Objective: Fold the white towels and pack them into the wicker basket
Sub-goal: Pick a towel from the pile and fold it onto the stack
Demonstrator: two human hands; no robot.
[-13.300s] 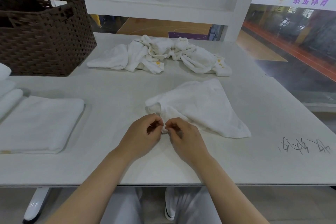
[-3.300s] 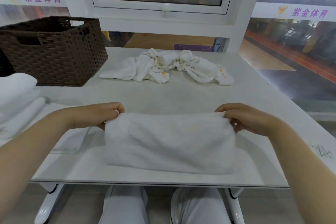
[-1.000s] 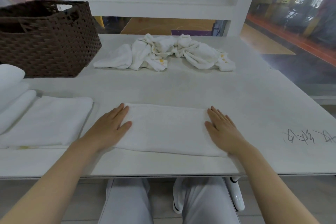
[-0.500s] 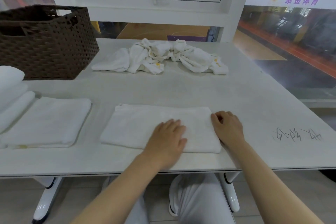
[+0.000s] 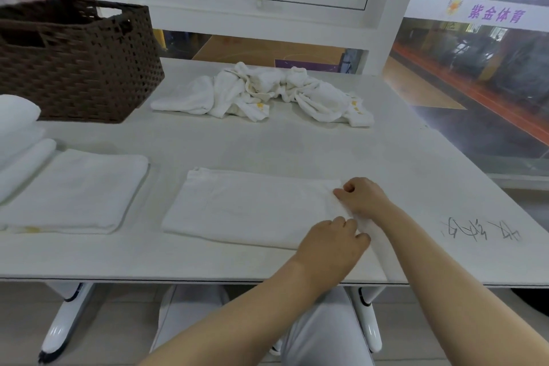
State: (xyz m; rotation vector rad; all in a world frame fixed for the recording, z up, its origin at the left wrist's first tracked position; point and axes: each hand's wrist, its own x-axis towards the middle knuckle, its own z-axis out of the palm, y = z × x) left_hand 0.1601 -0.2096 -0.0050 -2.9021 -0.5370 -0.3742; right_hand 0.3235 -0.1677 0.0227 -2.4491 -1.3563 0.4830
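A white towel (image 5: 249, 208), folded into a long rectangle, lies flat near the table's front edge. My right hand (image 5: 364, 197) pinches its far right corner with curled fingers. My left hand (image 5: 332, 242) has crossed over to the near right corner and grips the edge there. The brown wicker basket (image 5: 80, 68) stands at the back left. A folded towel (image 5: 74, 190) lies to the left of the one I hold.
A heap of unfolded white towels (image 5: 264, 92) lies at the back middle of the white table (image 5: 297, 148). More folded or rolled towels (image 5: 17, 134) sit at the far left edge. Handwriting marks the table at right (image 5: 481, 230). A window is behind.
Both hands lay flat on the towel a second ago. Since then my left hand slid to the towel's right end, and both hands have curled onto the right edge.
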